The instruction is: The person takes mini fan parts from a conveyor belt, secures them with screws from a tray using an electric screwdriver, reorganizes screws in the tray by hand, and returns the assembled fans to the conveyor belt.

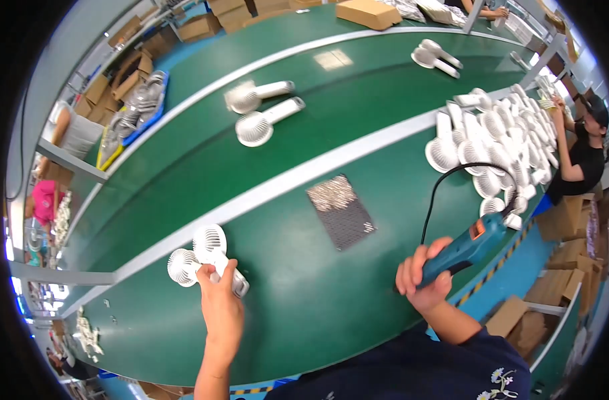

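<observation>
My left hand [219, 300] is closed around the handle area of a white handheld fan [210, 240] at the left of the green bench. A second white handheld fan [182, 267] lies right beside the first; whether my fingers also grip it I cannot tell. My right hand [424, 277] is wrapped around a teal electric screwdriver [468, 250], held tilted above the bench with a black cord looping from it. Between my hands and farther away, a dark grey pad [348, 227] carries many small shiny metal pieces, likely too small to name.
At right, a big heap of white handheld fans [494, 130] covers the bench near a person in black [584, 160]. Beyond a pale rail, a green conveyor belt [358, 100] bears two pairs of fans. Cardboard boxes [368, 13] stand at the back.
</observation>
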`<act>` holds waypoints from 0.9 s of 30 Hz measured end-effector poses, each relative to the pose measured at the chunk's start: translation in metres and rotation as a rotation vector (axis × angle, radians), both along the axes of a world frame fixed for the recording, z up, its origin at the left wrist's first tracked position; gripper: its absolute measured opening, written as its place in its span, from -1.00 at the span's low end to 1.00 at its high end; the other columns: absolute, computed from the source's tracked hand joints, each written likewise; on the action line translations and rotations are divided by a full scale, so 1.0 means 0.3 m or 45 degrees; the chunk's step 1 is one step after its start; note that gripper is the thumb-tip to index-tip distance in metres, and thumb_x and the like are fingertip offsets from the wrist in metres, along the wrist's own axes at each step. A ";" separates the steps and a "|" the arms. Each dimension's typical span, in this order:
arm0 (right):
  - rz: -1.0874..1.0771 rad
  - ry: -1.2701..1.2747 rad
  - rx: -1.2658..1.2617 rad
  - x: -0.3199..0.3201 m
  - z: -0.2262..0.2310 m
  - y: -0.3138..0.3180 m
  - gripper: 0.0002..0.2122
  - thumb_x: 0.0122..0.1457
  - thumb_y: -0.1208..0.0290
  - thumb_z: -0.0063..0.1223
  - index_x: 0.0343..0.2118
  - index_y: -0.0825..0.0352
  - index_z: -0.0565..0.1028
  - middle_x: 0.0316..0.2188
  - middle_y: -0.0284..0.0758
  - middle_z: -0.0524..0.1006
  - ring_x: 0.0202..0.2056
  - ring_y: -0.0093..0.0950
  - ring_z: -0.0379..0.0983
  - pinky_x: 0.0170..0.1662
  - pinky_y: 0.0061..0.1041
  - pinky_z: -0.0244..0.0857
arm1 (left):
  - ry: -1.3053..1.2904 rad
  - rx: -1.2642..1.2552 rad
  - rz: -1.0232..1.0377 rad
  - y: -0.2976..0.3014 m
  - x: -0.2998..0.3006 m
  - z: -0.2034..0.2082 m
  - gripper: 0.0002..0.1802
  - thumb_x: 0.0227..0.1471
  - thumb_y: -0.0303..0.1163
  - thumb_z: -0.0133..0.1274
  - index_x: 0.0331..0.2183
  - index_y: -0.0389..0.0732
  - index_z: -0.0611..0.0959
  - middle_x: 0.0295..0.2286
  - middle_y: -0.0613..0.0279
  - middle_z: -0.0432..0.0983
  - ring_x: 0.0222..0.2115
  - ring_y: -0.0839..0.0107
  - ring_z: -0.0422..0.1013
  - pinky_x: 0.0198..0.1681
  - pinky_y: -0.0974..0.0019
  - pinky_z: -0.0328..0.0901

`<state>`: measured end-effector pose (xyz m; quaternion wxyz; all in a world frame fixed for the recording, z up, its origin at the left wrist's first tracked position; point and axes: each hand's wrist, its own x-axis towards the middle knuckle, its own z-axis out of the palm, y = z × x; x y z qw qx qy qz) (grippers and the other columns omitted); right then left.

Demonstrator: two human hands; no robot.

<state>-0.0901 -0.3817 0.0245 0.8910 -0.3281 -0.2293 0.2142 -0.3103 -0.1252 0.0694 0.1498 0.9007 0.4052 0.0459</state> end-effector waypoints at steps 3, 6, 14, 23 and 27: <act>-0.211 -0.144 0.056 0.118 0.007 -0.060 -0.54 0.33 -0.08 0.02 -0.03 0.21 0.21 -0.56 -0.38 0.34 -0.73 -0.57 0.23 -0.69 -0.52 0.24 | 0.027 -0.042 -0.161 -0.194 0.079 -0.026 -0.34 -0.15 -0.77 0.05 0.04 -0.10 0.62 0.03 -0.25 0.23 0.03 -0.22 0.33 -0.02 0.00 0.42; -0.327 -0.094 0.102 0.172 0.029 -0.052 -0.56 0.40 -0.12 -0.19 -0.02 0.20 0.21 -0.56 -0.41 0.31 -0.74 -0.60 0.20 -0.68 -0.54 0.23 | -0.022 -0.052 -0.244 -0.298 0.143 -0.092 -0.36 -0.09 -0.74 0.05 0.08 -0.11 0.60 0.03 -0.26 0.17 0.09 -0.23 0.24 -0.03 -0.03 0.42; -0.243 -0.048 0.037 0.194 0.055 -0.055 -0.54 0.38 -0.15 -0.17 -0.02 0.20 0.20 -0.55 -0.40 0.32 -0.75 -0.60 0.18 -0.69 -0.54 0.21 | 0.148 0.074 -0.778 -0.171 0.135 0.018 0.14 -0.26 -0.23 0.50 0.32 -0.10 0.26 0.34 -0.25 -0.08 0.37 -0.29 -0.12 0.36 -0.34 -0.09; -0.160 -0.068 -0.005 0.199 0.059 -0.036 -0.52 0.31 -0.11 0.03 -0.02 0.19 0.22 -0.55 -0.38 0.35 -0.71 -0.57 0.25 -0.64 -0.51 0.27 | 0.367 0.243 -1.104 -0.129 0.080 -0.105 0.01 0.05 0.30 0.10 0.29 -0.23 0.33 0.34 -0.19 0.07 0.38 -0.09 -0.04 0.41 -0.23 -0.20; -0.097 -0.166 -0.064 0.234 0.058 0.006 -0.49 0.29 -0.15 0.06 -0.02 0.18 0.22 -0.54 -0.37 0.36 -0.70 -0.57 0.27 -0.62 -0.51 0.28 | 0.355 0.140 -1.311 -0.139 0.231 -0.049 0.03 0.02 0.32 0.08 0.29 -0.23 0.32 0.34 -0.09 0.09 0.38 -0.01 -0.01 0.41 -0.17 -0.15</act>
